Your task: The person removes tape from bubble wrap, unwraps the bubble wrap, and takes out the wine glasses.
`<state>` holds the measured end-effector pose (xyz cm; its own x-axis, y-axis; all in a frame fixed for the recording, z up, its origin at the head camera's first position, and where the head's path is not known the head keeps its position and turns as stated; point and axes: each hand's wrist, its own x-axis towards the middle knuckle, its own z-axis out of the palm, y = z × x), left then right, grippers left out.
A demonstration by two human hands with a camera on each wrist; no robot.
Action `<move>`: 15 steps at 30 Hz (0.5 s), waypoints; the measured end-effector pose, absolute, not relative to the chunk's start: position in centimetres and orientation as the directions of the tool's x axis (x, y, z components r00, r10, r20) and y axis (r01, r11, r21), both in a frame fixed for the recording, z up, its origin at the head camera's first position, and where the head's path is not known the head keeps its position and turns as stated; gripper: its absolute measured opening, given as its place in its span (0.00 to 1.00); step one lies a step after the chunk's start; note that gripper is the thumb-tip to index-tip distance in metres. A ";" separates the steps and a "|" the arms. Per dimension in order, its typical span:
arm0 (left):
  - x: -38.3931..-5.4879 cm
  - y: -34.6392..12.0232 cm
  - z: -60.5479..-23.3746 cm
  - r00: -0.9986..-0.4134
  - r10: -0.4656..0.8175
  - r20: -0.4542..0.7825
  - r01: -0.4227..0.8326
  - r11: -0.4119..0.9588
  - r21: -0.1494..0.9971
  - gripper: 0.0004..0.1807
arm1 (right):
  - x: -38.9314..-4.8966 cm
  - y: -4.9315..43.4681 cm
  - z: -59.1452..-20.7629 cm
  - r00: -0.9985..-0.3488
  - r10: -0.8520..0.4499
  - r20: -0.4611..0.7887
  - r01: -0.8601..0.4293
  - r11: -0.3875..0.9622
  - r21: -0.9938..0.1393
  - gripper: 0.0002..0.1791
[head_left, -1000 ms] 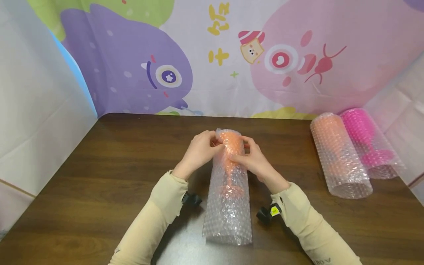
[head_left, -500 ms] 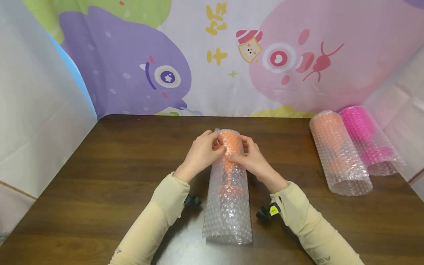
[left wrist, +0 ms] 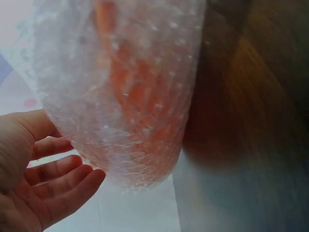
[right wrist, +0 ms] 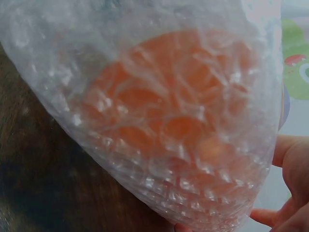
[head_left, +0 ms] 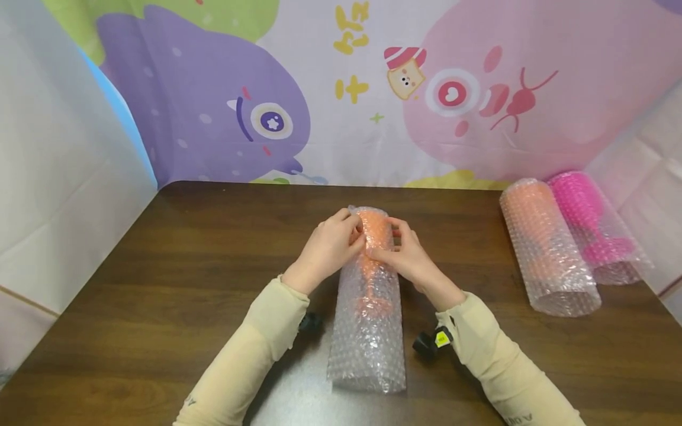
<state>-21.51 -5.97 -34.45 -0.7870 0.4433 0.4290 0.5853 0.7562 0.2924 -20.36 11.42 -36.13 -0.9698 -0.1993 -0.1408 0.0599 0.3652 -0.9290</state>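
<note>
Closest to me, my pale sleeves point(head_left: 250, 355) flank the roll point(head_left: 367, 349), whose near end rests mid-table on the dark wood table point(head_left: 160, 307). Its long axis runs near to far, almost straight away from me, the wider end near. Clear, shiny bubble wrap blurs the orange cup point(head_left: 377, 228) inside: the foot sits nearer me, then the thin stem, then the bowl, pointing away at the far end, where the wrap looks creased. My right hand point(head_left: 409, 260) grips the bowl part, thumb over the top, fingers bent along the right side. My left hand point(head_left: 330, 245) pinches the wrap at the far left side, the other fingers curved. Compared with a second ago, my left hand has shifted slightly right over the bowl; the roll and my right hand have hardly moved. Farther right lie another orange roll point(head_left: 549, 248) and a pink roll point(head_left: 597, 236), side by side; at the far side hangs a cartoon curtain point(head_left: 341, 142)
</note>
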 end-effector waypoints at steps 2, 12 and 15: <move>-21.5 -5.9 -34.5 -0.766 0.463 0.445 0.603 0.758 0.249 0.03 | -20.3 11.5 -36.1 -0.970 -0.200 -0.139 0.058 0.363 -0.930 0.45; -21.1 -5.3 -34.6 -0.702 0.510 0.497 0.623 0.778 0.081 0.04 | -20.2 11.5 -36.0 -0.969 -0.210 -0.131 0.043 0.379 -0.924 0.45; -21.0 -5.0 -34.6 -0.661 0.551 0.509 0.623 0.781 -0.037 0.04 | -20.2 11.5 -36.0 -0.971 -0.208 -0.121 0.031 0.390 -0.920 0.44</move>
<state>-20.96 -5.01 -34.64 -0.6611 0.5511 0.5092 0.6230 0.7814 -0.0369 -20.24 11.47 -36.02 -0.9707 -0.2079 -0.1208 0.0311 0.3895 -0.9205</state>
